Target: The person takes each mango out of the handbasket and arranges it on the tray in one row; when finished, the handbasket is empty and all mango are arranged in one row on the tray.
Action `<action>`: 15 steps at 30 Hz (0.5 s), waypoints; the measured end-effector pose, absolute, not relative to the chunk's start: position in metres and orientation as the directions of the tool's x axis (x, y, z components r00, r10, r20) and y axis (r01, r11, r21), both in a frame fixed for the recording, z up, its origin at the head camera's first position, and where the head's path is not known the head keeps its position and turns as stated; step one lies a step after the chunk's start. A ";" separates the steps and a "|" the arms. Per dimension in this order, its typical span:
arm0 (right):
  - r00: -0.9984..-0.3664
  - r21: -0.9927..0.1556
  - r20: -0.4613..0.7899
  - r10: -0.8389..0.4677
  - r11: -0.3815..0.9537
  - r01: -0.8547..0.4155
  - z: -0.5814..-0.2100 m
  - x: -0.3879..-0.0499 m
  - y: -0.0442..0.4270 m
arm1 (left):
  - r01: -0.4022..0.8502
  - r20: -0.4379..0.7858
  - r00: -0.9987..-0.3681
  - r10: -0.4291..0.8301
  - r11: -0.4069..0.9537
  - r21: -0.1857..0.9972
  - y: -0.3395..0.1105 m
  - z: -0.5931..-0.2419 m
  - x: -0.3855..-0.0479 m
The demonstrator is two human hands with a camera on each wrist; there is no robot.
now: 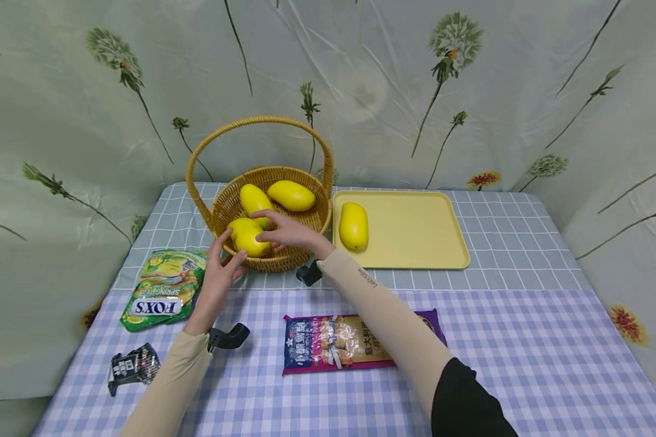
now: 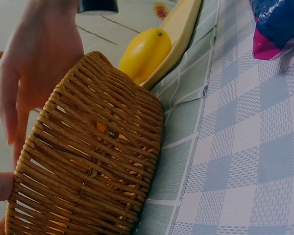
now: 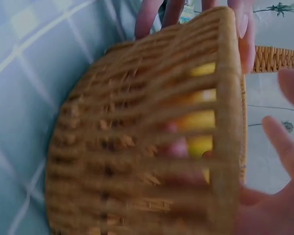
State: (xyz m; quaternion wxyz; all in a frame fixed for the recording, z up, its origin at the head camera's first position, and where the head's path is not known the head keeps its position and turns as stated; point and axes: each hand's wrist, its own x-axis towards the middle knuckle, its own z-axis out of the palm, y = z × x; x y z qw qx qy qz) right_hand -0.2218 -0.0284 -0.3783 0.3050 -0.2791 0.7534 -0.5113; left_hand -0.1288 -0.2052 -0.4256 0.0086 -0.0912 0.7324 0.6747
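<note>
Inside the wicker basket (image 1: 284, 262) lie three yellow mangoes: a front one (image 1: 246, 235), a middle one (image 1: 254, 199) and a back one (image 1: 291, 195). My left hand (image 1: 218, 276) grips the basket's front-left rim, close to the front mango. From the right, my right hand (image 1: 287, 232) reaches over the rim with fingers spread, touching the front mango and overlapping the middle one. In the left wrist view, the right hand (image 2: 41, 54) points down into the basket (image 2: 93, 147). Through the slats in the right wrist view, yellow fruit (image 3: 201, 122) shows beside blurred fingers.
A yellow tray (image 1: 415, 233) with one mango (image 1: 353, 226) stands right of the basket. On the checked cloth lie a green FOX'S bag (image 1: 166, 288) at left, a small black packet (image 1: 133, 367) and a long purple packet (image 1: 355, 343), partly under the right forearm.
</note>
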 end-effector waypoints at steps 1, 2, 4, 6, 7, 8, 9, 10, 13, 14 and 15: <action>-0.658 -0.940 -0.191 -0.729 0.329 -0.092 -0.378 -0.222 -0.031 | -0.145 -0.135 -0.983 -0.122 0.073 0.987 -0.205 -0.426 -0.129; -0.660 -0.938 -0.207 -0.722 0.339 -0.076 -0.379 -0.221 -0.033 | -0.144 -0.134 -0.983 -0.122 0.072 0.987 -0.205 -0.426 -0.128; -0.664 -0.932 -0.231 -0.711 0.358 -0.059 -0.380 -0.221 -0.038 | -0.143 -0.134 -0.984 -0.120 0.069 0.987 -0.205 -0.426 -0.128; -0.668 -0.927 -0.251 -0.701 0.372 -0.042 -0.380 -0.221 -0.042 | -0.142 -0.134 -0.984 -0.117 0.063 0.988 -0.205 -0.426 -0.128; -0.672 -0.924 -0.254 -0.695 0.380 -0.044 -0.380 -0.220 -0.043 | -0.142 -0.135 -0.984 -0.116 0.062 0.988 -0.205 -0.426 -0.128; -0.679 -0.919 -0.259 -0.687 0.391 -0.046 -0.381 -0.220 -0.045 | -0.142 -0.134 -0.984 -0.116 0.061 0.988 -0.205 -0.426 -0.128; -0.682 -0.913 -0.262 -0.682 0.404 -0.054 -0.381 -0.220 -0.047 | -0.141 -0.133 -0.984 -0.116 0.061 0.988 -0.205 -0.426 -0.129; -0.686 -0.908 -0.264 -0.678 0.415 -0.061 -0.382 -0.220 -0.048 | -0.140 -0.132 -0.984 -0.116 0.060 0.988 -0.205 -0.426 -0.129; -0.692 -0.892 -0.265 -0.671 0.444 -0.089 -0.385 -0.220 -0.053 | -0.132 -0.123 -0.985 -0.118 0.067 0.989 -0.205 -0.426 -0.129; -0.693 -0.888 -0.264 -0.671 0.449 -0.096 -0.386 -0.221 -0.055 | -0.131 -0.122 -0.985 -0.119 0.068 0.989 -0.205 -0.426 -0.129; -0.692 -0.887 -0.261 -0.673 0.450 -0.104 -0.387 -0.222 -0.057 | -0.131 -0.122 -0.985 -0.120 0.070 0.989 -0.205 -0.426 -0.129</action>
